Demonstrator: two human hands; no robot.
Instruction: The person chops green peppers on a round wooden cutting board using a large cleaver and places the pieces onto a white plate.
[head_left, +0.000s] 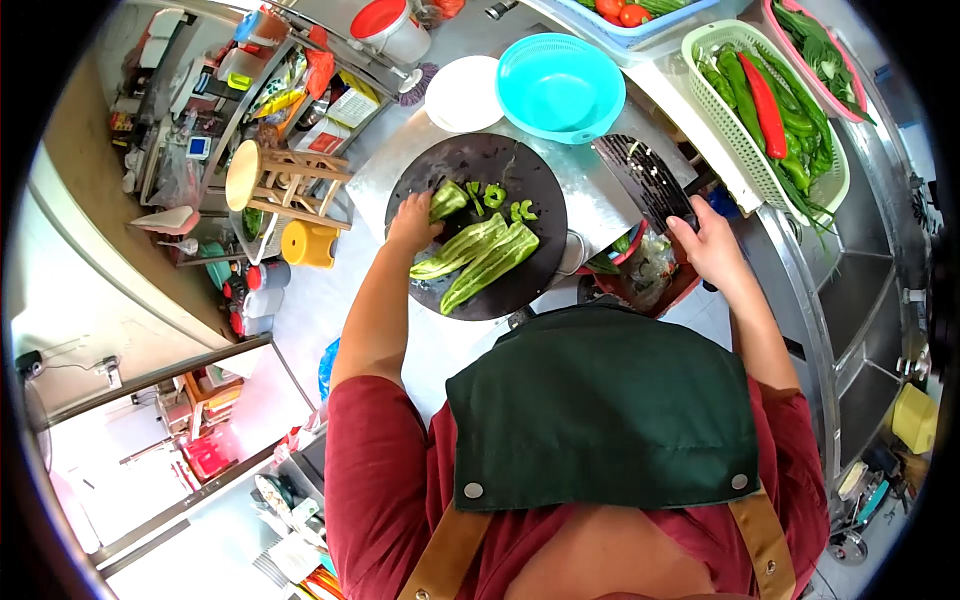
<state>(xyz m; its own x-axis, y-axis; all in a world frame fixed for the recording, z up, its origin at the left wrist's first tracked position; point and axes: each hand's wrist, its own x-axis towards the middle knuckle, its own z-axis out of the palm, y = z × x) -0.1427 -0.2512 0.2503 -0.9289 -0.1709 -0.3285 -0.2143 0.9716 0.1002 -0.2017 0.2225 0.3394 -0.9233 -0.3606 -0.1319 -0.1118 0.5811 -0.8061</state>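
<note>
My left hand (412, 223) rests at the left of a round dark cutting board (544, 202), its fingers against a short green pepper piece (449, 200). Two long split green pepper halves (491, 266) lie with their pale insides up, nearer my body. Several small cut pepper pieces (494, 196) sit toward the board's far side. My right hand (706, 244) grips the handle of a broad-bladed cleaver (641, 169), held apart from the board on its right. Bits of food cling to the dark blade.
A turquoise plastic basin (561, 90) and a white plate (463, 94) stand beyond the board on the metal table (375, 176). To the right, a pale green basket (780, 184) holds green and red peppers. A red bin (664, 292) sits below the cleaver; a wooden stool (244, 176) stands left.
</note>
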